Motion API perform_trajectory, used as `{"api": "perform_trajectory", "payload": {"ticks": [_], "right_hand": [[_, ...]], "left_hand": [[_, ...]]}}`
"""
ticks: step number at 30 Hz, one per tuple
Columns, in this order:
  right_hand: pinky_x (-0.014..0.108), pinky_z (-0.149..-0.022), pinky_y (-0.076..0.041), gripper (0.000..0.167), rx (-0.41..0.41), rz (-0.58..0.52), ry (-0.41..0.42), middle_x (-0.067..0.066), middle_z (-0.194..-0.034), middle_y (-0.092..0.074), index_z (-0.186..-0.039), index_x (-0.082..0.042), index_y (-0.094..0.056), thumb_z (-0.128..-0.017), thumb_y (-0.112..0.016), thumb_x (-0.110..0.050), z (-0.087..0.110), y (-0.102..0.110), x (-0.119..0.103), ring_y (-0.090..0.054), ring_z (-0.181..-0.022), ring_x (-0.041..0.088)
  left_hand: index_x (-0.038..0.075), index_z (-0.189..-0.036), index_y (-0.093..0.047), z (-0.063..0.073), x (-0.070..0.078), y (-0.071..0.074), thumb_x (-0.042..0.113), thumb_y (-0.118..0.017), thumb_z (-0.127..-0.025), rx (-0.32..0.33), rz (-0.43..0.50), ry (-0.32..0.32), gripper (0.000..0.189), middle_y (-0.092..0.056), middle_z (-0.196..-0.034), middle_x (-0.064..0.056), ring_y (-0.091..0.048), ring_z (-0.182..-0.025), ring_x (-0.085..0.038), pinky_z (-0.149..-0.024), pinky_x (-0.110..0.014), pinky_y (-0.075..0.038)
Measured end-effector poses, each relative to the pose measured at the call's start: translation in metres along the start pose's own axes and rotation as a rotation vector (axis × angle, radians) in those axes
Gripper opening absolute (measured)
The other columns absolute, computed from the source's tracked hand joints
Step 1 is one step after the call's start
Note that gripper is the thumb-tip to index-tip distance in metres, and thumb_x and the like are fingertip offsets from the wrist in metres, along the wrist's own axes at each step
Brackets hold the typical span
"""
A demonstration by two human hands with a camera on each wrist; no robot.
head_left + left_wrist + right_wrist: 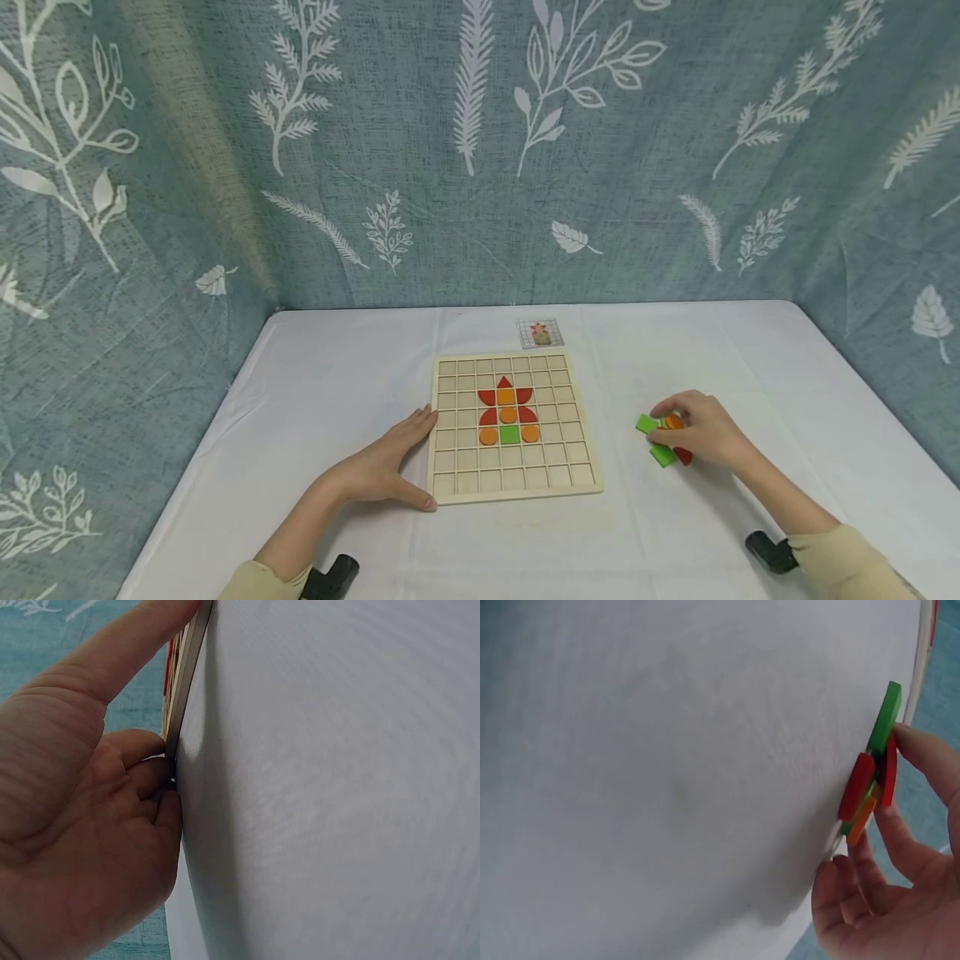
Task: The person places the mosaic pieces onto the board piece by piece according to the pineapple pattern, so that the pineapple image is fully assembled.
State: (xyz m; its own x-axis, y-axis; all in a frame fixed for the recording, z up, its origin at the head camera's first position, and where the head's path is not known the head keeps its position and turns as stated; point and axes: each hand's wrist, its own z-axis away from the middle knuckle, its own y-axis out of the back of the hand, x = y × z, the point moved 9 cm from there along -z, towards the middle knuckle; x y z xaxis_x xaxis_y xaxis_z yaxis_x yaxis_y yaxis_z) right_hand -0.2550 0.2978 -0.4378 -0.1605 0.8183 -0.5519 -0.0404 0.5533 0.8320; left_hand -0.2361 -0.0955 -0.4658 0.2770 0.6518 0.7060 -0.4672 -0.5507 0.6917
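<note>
A pale wooden grid board [465, 483] lies mid-table with a pattern on it: an orange square [506, 397], orange discs [507, 415], a green square [509, 434] and several red pieces. Along its left edge rests my left hand [375, 471], thumb at the near corner and fingers further up, spread straight. To the right of the board, my right hand [701, 429] is over a small pile of loose pieces. Between thumb and index finger it pinches a red piece [889, 771]. Green [886, 716], red [856, 786] and orange [862, 820] pieces lie around the fingertips, partly hidden by the hand in the head view.
Behind the board lies a small card [540, 333] printed with a coloured pattern on a grid. A white cloth covers the table [315, 375]. Green leaf-print curtains [420, 233] close off the back and sides. Black wrist devices [771, 552] show at both sleeves.
</note>
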Motion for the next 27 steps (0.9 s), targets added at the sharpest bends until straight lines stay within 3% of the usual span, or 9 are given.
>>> {"api": "perform_trajectory", "payload": {"ticks": [5,14,22,27], "right_hand": [[0.047,-0.081,-0.051,0.029,-0.006,-0.006,-0.037,0.022,-0.114,-0.059,-0.100,-0.003,-0.071,-0.079,-0.080,-0.022,-0.001,-0.003,0.000,-0.055,-0.098,0.034],[0.032,-0.066,-0.050,0.035,-0.039,-0.027,-0.122,0.013,-0.100,-0.065,-0.104,-0.002,-0.070,-0.081,-0.079,-0.027,-0.003,-0.004,0.001,-0.057,-0.086,0.024],[0.035,-0.071,-0.055,0.035,0.036,-0.119,-0.081,0.013,-0.104,-0.071,-0.108,-0.003,-0.071,-0.084,-0.078,-0.028,-0.005,-0.001,-0.014,-0.070,-0.086,0.024],[0.032,-0.060,-0.053,0.037,0.048,-0.234,-0.077,0.012,-0.102,-0.072,-0.111,-0.005,-0.070,-0.084,-0.078,-0.029,-0.007,-0.005,-0.025,-0.069,-0.074,0.020]], "left_hand": [[0.001,-0.154,-0.020,0.001,0.001,0.000,0.040,-0.090,-0.062,-0.002,-0.002,0.005,0.122,-0.011,-0.162,-0.016,-0.005,-0.148,-0.034,-0.116,-0.056,-0.011],[0.001,-0.154,-0.019,0.002,0.003,0.003,0.041,-0.090,-0.063,-0.009,0.002,0.006,0.122,-0.010,-0.162,-0.017,-0.005,-0.148,-0.036,-0.116,-0.058,-0.011],[0.001,-0.154,-0.020,0.001,0.003,0.006,0.041,-0.090,-0.062,-0.014,0.004,0.003,0.123,-0.010,-0.162,-0.017,-0.005,-0.148,-0.036,-0.116,-0.058,-0.010],[0.002,-0.155,-0.019,0.002,0.003,0.007,0.040,-0.090,-0.063,-0.019,0.004,0.011,0.122,-0.010,-0.162,-0.016,-0.005,-0.148,-0.035,-0.116,-0.057,-0.010]]}}
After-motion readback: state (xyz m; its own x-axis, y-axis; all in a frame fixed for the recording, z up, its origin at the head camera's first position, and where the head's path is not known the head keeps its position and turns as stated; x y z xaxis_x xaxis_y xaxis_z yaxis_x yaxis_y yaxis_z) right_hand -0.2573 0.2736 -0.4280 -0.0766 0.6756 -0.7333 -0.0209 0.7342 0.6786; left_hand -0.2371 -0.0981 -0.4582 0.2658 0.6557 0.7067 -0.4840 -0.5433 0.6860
